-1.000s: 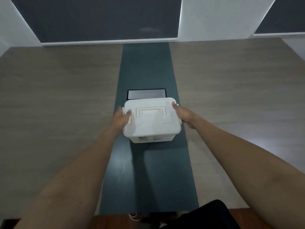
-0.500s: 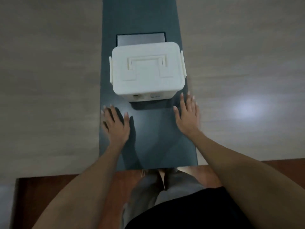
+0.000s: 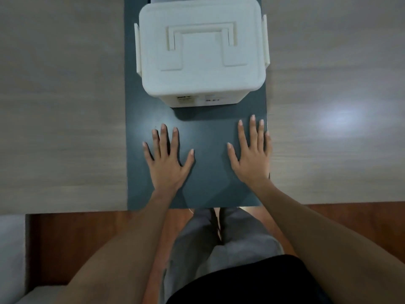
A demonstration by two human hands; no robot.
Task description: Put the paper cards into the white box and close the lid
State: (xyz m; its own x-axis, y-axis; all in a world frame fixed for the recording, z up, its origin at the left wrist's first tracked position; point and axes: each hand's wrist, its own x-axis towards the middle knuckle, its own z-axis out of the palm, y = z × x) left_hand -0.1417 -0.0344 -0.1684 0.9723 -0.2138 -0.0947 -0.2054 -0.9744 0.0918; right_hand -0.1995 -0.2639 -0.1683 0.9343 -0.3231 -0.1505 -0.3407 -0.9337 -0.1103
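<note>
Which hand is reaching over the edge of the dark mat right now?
The right hand: its outer fingers lie along and just past the right edge of the dark mat. The left hand rests flat wholly inside the mat.

A white rectangular plastic box (image 3: 201, 51) sits upright on the dark strip running down the desk's middle, its lid shut, handle folded flat on top, side latches down, labels facing the near edge.

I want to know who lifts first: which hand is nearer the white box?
Right hand, slightly: its fingertips reach closer to the white box. The left hand lies flat further back.
</note>
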